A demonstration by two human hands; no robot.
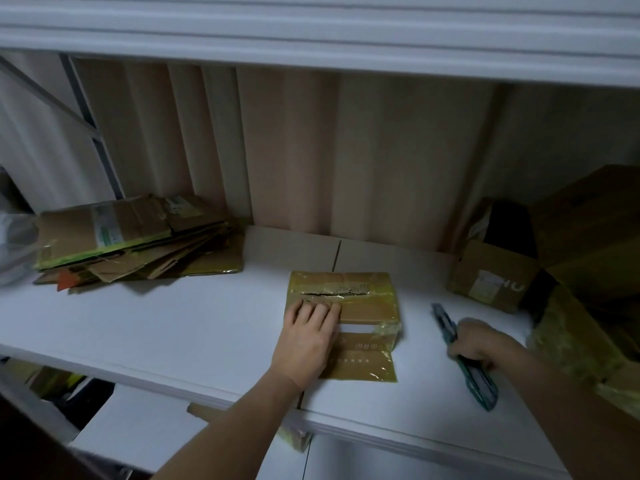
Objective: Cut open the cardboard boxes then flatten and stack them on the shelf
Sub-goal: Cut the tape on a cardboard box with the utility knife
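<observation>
A small taped cardboard box (367, 306) lies on the white shelf (194, 327), its top seam slit open along the tape. My left hand (308, 336) rests flat on the box's left part, fingers straight, tips at the slit. To the right of the box my right hand (476, 344) grips a green utility knife (464, 355), which lies along the shelf with its tip pointing away from me. A stack of flattened boxes (138, 237) lies at the shelf's left rear.
Several uncut boxes crowd the right end: a small open one (491, 271) at the back, a tape-wrapped one (575, 337) close to my right wrist. A corrugated wall backs the shelf, another shelf board hangs overhead, and a lower shelf (145, 427) shows below.
</observation>
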